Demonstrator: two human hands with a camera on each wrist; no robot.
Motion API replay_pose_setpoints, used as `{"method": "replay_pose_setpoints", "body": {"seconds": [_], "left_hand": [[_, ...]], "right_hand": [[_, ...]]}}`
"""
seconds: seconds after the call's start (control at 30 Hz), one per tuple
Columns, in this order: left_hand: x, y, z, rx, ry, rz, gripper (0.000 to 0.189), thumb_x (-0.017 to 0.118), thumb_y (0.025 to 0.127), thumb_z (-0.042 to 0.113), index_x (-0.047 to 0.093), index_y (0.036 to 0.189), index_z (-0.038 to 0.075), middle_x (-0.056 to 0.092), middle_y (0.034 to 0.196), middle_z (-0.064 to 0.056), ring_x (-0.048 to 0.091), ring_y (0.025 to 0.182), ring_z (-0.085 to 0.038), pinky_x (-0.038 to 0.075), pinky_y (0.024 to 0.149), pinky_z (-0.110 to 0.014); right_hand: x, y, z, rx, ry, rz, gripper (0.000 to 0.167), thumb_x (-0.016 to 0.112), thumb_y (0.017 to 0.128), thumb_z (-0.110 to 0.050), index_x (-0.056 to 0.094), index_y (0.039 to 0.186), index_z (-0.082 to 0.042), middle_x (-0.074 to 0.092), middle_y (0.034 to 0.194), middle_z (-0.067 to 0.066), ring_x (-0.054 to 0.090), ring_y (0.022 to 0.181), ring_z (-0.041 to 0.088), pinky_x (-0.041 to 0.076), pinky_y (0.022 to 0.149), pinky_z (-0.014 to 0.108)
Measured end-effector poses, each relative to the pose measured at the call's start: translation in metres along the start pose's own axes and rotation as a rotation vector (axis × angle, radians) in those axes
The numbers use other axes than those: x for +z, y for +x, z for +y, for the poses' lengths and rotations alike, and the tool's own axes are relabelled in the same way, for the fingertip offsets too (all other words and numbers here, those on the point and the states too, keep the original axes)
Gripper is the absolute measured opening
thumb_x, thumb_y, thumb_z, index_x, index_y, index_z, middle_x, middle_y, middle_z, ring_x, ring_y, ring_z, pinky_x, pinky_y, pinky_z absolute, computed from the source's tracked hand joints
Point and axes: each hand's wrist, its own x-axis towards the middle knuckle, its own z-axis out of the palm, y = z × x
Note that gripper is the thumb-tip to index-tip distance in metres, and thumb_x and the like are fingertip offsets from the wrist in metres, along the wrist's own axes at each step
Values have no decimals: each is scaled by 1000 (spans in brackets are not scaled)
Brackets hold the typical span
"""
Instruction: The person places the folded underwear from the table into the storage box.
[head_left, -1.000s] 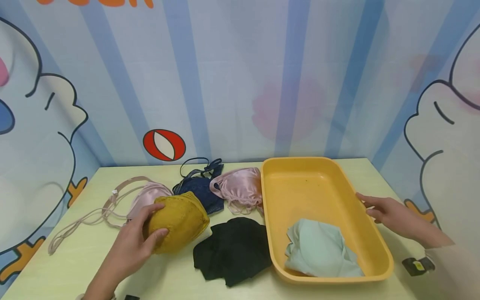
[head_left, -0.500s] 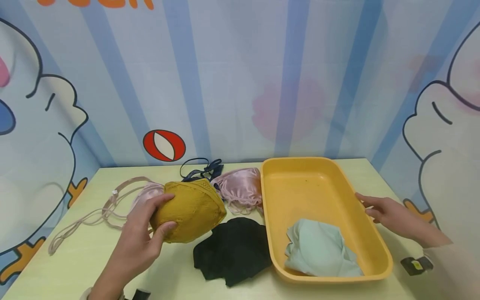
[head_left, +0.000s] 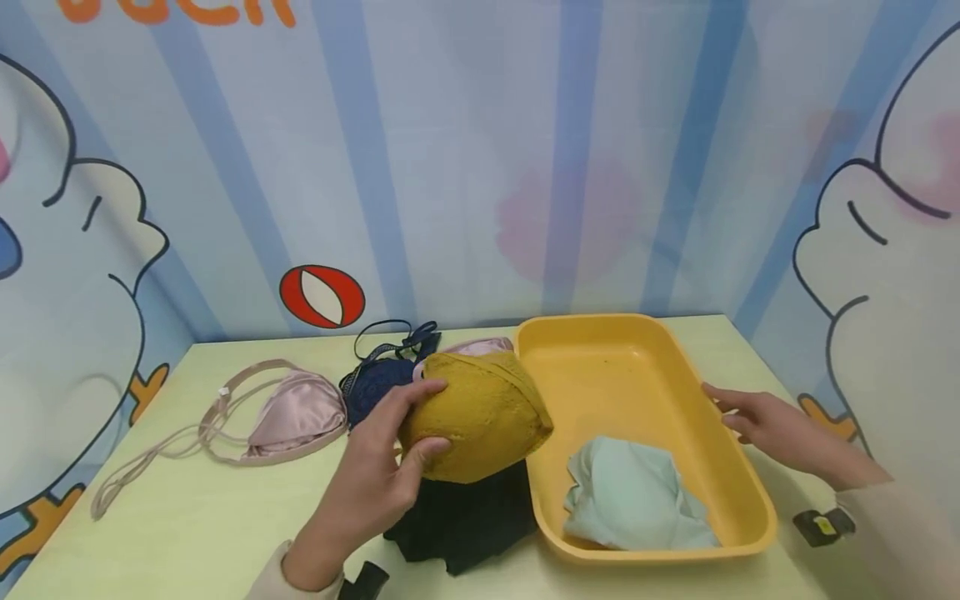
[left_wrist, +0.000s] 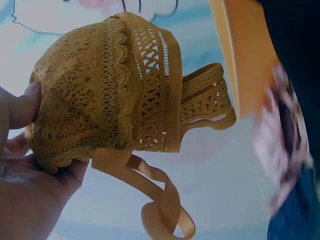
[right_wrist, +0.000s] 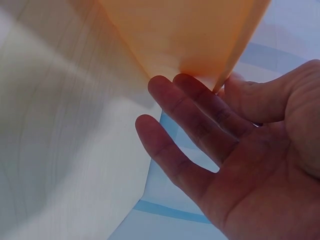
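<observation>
My left hand (head_left: 375, 467) holds a mustard-yellow lace bra (head_left: 480, 417) by its cup, thumb on one side and fingers on the other. The bra hangs above a black garment (head_left: 468, 521) and overlaps the tray's left rim in the head view. Its lace band and a loose strap (left_wrist: 167, 207) show in the left wrist view. My right hand (head_left: 776, 433) is at the right rim of the yellow tray (head_left: 738, 454). In the right wrist view its thumb lies at the rim and its fingertips at the outer wall. A pale green garment (head_left: 633, 496) lies folded in the tray.
A pink satin bra (head_left: 300, 408) with long straps lies on the left of the table (head_left: 172, 533). Behind the mustard bra are a navy lace bra (head_left: 371, 383) and another pink satin one (head_left: 480, 346), partly hidden. A printed cloth backdrop (head_left: 465, 167) rises behind the table.
My left hand has carried the mustard bra to the right, uncovering the left pink bra and covering much of the black garment. The right hand has stayed at the tray's rim.
</observation>
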Motion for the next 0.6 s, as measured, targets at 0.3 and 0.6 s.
{"method": "replay_pose_setpoints", "body": {"seconds": [0.3,0.6], "left_hand": [[56,24,25,121,-143,-55,52,66,87,6,44,134,10,52,126,-6,50,116,-18,41,95,-35],[110,47,50,227,-123,-281,46,60,93,18,42,134,10,53,123,-4,49,114,-10,38,96,-21]], "right_hand": [[1,3,-3,0,-20,-1,51,48,98,-5,28,144,6,52,123,30,60,101,32,52,72,36],[0,1,1,16,-36,3,51,47,98,-4,29,145,4,44,129,36,56,106,38,52,73,38]]}}
